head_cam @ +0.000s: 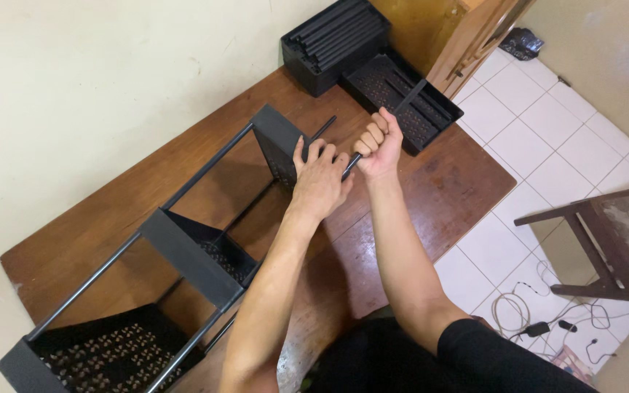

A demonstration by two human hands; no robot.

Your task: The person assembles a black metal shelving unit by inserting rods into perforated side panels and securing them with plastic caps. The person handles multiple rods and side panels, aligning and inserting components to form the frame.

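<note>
- A half-built black plastic shelf rack (183, 251) lies on its side on the worn brown wooden table (431, 182); three perforated trays are already joined by thin black rods.
- The left hand (319, 178) presses flat, fingers spread, on the end tray.
- The right hand (380, 142) is fisted around a slim black rod (410, 94).
- Beyond, a loose perforated black tray (402, 102) and a bundle of spare black tubes (336, 33) wait unused.

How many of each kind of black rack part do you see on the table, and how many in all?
Perforated black shelf trays: 4, three joined in the rack and one loose tray.
Black box of spare poles: 1.
Black pole gripped in the right hand, beside the left hand on the rack: 1.
Total: 6.
</note>
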